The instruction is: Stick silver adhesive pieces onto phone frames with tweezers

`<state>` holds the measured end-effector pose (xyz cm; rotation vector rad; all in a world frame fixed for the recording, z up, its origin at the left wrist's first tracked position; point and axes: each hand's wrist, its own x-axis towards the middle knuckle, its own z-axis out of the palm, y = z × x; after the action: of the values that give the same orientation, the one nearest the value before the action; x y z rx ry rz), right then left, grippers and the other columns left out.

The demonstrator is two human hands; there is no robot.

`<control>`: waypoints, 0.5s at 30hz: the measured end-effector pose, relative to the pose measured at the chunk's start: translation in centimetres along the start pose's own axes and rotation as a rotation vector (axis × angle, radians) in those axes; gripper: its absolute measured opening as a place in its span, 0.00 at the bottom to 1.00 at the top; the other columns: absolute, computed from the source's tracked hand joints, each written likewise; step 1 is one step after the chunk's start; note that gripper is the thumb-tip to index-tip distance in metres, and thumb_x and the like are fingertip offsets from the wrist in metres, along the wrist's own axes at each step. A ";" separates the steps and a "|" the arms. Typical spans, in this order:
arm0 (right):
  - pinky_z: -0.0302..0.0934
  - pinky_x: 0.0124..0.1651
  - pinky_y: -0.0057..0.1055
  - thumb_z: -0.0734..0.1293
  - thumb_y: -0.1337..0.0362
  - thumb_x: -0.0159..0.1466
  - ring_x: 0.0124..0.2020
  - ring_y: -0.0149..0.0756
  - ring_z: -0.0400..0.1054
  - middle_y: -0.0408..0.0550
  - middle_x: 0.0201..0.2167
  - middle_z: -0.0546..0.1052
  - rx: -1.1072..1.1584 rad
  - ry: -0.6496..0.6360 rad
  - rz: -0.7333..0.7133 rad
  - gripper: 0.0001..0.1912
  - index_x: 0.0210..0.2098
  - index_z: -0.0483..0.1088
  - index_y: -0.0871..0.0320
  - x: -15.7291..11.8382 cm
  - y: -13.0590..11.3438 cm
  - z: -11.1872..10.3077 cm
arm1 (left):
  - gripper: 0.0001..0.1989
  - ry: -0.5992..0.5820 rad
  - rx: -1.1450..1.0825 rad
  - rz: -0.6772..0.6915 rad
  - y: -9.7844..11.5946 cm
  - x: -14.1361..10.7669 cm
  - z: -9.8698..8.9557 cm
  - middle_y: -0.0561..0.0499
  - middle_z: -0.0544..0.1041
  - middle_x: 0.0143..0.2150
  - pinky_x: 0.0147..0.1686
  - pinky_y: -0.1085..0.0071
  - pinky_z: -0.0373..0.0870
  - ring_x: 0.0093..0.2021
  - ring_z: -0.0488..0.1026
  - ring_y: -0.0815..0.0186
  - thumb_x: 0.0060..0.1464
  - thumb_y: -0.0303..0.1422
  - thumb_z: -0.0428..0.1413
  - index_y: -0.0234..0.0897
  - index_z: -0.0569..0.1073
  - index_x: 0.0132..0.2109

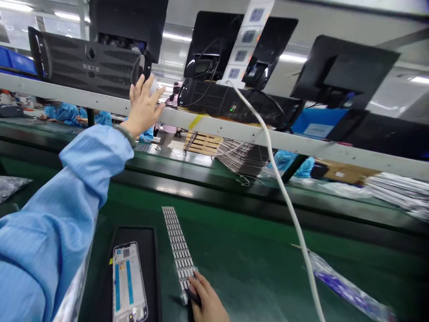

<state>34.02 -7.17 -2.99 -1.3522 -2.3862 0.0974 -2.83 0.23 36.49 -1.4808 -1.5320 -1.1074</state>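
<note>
Two bare hands, well apart, above a green work surface (251, 250). Left hand (144, 107) raised to a white shelf rail (234, 129), back of the hand towards the view, fingers spread wide just beside the right end of a black computer case (67, 58); close behind the fingers, a small white object (154, 85) — cannot tell whether touched. Right hand (209, 302) low at the bottom edge, fingers curled closely around a dark slim tool (193, 296), fingertips at the near end of a pale segmented strip (177, 241); cannot tell how firmly pressed. Strip lying flat on the green surface, slanting away towards the back. Just left of it, a black tray (150, 268) with a silver phone frame (124, 286) inside, two blue bands running lengthwise. Off to the right, past a white cable (284, 192) hanging from a power strip (241, 56), a clear plastic bag (348, 286) with purple on it. Dark monitors (345, 71) along the shelf — farther back, people (63, 114) in blue sleeves.
</note>
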 end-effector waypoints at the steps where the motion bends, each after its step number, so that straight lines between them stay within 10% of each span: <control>1: 0.68 0.45 0.28 0.59 0.69 0.59 0.50 0.36 0.69 0.39 0.55 0.70 -0.004 -0.018 -0.006 0.21 0.49 0.72 0.49 0.1 -0.3 -0.3 | 0.20 0.016 0.002 0.046 0.1 -2.0 -0.7 0.48 0.51 0.66 0.63 0.49 0.32 0.67 0.38 0.53 0.58 0.36 0.49 0.43 0.65 0.57; 4: 0.68 0.46 0.29 0.60 0.71 0.59 0.48 0.36 0.70 0.39 0.55 0.69 -0.033 -0.056 -0.004 0.22 0.49 0.71 0.48 0.7 -1.4 -1.2 | 0.14 -0.107 -0.001 0.171 0.3 -9.8 -2.4 0.48 0.56 0.64 0.63 0.50 0.37 0.67 0.42 0.52 0.58 0.36 0.48 0.41 0.72 0.48; 9: 0.69 0.43 0.32 0.58 0.65 0.64 0.47 0.37 0.70 0.43 0.58 0.66 -0.041 -0.066 -0.018 0.17 0.51 0.70 0.49 1.2 -2.6 -1.7 | 0.14 -0.742 -0.090 0.195 -0.4 -25.2 -4.7 0.45 0.59 0.63 0.61 0.50 0.46 0.66 0.49 0.53 0.59 0.38 0.48 0.43 0.72 0.50; 15: 0.69 0.40 0.35 0.58 0.62 0.64 0.48 0.42 0.69 0.49 0.56 0.66 0.018 0.002 -0.012 0.16 0.48 0.71 0.54 0.5 -2.5 -1.7 | 0.26 -1.116 -0.152 -0.178 -1.3 -35.9 -7.9 0.41 0.67 0.55 0.54 0.57 0.62 0.56 0.64 0.55 0.58 0.46 0.49 0.37 0.63 0.58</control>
<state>32.40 -8.28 -0.63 -1.3291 -2.3859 0.1146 -1.83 -20.45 6.10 -2.2875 -2.3614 -0.4379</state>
